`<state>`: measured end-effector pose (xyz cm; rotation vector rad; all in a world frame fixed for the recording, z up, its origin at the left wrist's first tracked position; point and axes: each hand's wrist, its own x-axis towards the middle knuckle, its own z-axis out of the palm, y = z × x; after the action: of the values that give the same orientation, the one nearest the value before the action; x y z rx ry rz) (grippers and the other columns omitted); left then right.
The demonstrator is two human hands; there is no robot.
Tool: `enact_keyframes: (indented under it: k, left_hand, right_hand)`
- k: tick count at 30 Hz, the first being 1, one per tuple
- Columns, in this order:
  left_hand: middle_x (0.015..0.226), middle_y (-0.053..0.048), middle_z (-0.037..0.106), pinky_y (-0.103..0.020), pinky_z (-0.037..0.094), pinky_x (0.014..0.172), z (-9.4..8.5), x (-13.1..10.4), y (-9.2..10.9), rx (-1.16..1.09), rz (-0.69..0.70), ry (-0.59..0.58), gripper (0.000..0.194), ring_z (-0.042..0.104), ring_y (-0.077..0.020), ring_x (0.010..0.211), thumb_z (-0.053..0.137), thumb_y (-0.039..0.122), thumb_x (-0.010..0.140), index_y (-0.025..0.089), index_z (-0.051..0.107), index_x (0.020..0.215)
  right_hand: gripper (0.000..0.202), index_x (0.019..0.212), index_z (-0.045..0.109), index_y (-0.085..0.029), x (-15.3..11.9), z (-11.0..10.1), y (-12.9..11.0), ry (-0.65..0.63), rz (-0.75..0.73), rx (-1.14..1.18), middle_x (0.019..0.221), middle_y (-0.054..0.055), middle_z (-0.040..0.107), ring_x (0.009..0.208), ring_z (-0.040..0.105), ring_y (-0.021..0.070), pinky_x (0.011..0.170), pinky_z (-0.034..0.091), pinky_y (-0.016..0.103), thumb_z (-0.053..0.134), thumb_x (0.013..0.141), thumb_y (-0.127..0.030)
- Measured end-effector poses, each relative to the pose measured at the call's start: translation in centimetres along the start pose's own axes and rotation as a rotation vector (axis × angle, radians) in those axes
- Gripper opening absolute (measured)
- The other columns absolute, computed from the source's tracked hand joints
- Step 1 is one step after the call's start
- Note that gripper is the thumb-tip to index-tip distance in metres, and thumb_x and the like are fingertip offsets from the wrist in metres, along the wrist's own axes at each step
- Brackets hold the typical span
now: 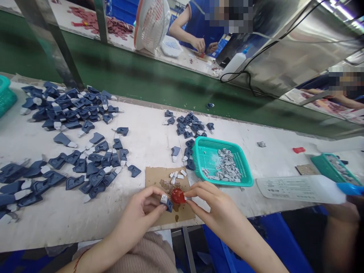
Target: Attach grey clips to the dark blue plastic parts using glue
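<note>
Looks like the dark blue piece (169, 206) over the near part of the cardboard (152, 175) would be light, stiff and easy to grip dry, so I'd take it by the blue sides and keep off the pale end. The left hand (139, 210) pinches it thumb-to-fingers, forearm angling in from the cardboard's near left; the right hand (212, 199) comes from its near right, fingertips at the red dish (176, 195) on the cardboard, can't tell if they're pinching anything.

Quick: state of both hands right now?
Left hand: closed, holding a white-tipped dark blue piece.
Right hand: at the red cup; whether gripping anything cannot be told.
</note>
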<state>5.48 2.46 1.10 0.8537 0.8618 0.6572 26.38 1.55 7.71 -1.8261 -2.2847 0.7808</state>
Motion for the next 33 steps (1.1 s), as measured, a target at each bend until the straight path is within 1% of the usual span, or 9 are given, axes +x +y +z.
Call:
enact_keyframes:
  k: [4,7,10,13,16,19,22,26,33]
  left_hand:
    - [0.093,-0.005,0.072,-0.03,0.051,0.079,0.0,0.0,0.0,-0.002,0.004,0.009,0.009,0.068,-0.0196,0.085,0.065,0.019,0.083,0.019,0.063,0.091]
    - [0.094,-0.006,0.073,-0.032,0.051,0.081,-0.1,-0.1,0.2,0.005,-0.017,0.014,0.009,0.069,-0.0205,0.087,0.064,0.02,0.083,0.019,0.062,0.092]
    - [0.091,-0.006,0.074,-0.032,0.051,0.081,0.0,0.0,0.4,-0.013,-0.021,0.008,0.011,0.07,-0.0208,0.088,0.064,0.021,0.084,0.019,0.061,0.094]
    - [0.09,-0.006,0.075,-0.031,0.051,0.08,0.5,0.2,0.5,-0.068,0.007,-0.008,0.01,0.07,-0.0207,0.087,0.066,0.022,0.084,0.019,0.06,0.092]
    - [0.091,-0.007,0.075,-0.031,0.052,0.078,1.3,0.5,0.8,-0.129,0.039,-0.018,0.01,0.07,-0.021,0.087,0.068,0.021,0.082,0.018,0.061,0.088]
    - [0.091,-0.007,0.074,-0.031,0.053,0.078,2.1,0.7,1.1,-0.183,0.061,-0.016,0.012,0.07,-0.0211,0.086,0.07,0.021,0.08,0.018,0.061,0.087]
    - [0.089,-0.006,0.073,-0.031,0.053,0.077,2.6,0.8,1.3,-0.209,0.072,-0.015,0.013,0.07,-0.0199,0.083,0.071,0.021,0.08,0.018,0.06,0.086]
    - [0.088,-0.005,0.072,-0.028,0.053,0.074,2.7,0.9,1.5,-0.213,0.084,0.001,0.012,0.069,-0.0186,0.082,0.071,0.021,0.079,0.018,0.06,0.084]
    - [0.089,-0.004,0.072,-0.026,0.053,0.074,2.6,0.7,1.5,-0.233,0.11,0.011,0.01,0.069,-0.0168,0.082,0.07,0.02,0.08,0.018,0.061,0.085]
  right_hand:
    - [0.012,0.09,0.064,-0.022,0.1,0.2,0.0,-0.006,0.008,0.032,0.091,0.005,0.067,0.091,0.062,0.0222,0.076,0.052,0.037,0.054,0.092,-0.014]
    - [0.012,0.092,0.066,-0.024,0.2,-0.1,-0.2,-0.002,0.051,0.109,0.093,0.004,0.067,0.091,0.063,0.0213,0.077,0.051,0.036,0.055,0.093,-0.02]
    - [0.01,0.091,0.069,-0.026,0.1,-1.0,-0.3,0.04,0.128,0.269,0.093,0.003,0.069,0.09,0.065,0.0205,0.081,0.051,0.035,0.059,0.092,-0.029]
    - [0.01,0.084,0.072,-0.026,0.0,-1.8,-0.2,0.102,0.221,0.482,0.09,0.003,0.071,0.089,0.066,0.0208,0.08,0.053,0.033,0.068,0.085,-0.036]
    - [0.014,0.08,0.073,-0.024,-0.1,-2.2,-0.3,0.122,0.279,0.677,0.088,0.005,0.071,0.086,0.067,0.0214,0.075,0.056,0.032,0.074,0.079,-0.038]
    - [0.014,0.081,0.074,-0.023,-0.1,-2.3,-0.7,0.097,0.279,0.771,0.09,0.006,0.072,0.085,0.068,0.0208,0.075,0.057,0.032,0.075,0.077,-0.036]
    - [0.013,0.081,0.074,-0.023,0.0,-2.2,-1.4,0.067,0.27,0.769,0.089,0.005,0.072,0.085,0.068,0.0202,0.077,0.057,0.032,0.074,0.079,-0.035]
    - [0.013,0.082,0.073,-0.022,0.2,-2.3,-2.3,0.034,0.256,0.691,0.089,0.005,0.072,0.086,0.067,0.0213,0.08,0.056,0.034,0.071,0.081,-0.035]
    - [0.008,0.083,0.074,-0.023,0.5,-2.5,-3.3,0.043,0.217,0.608,0.087,0.003,0.073,0.084,0.068,0.0193,0.077,0.053,0.03,0.068,0.083,-0.028]
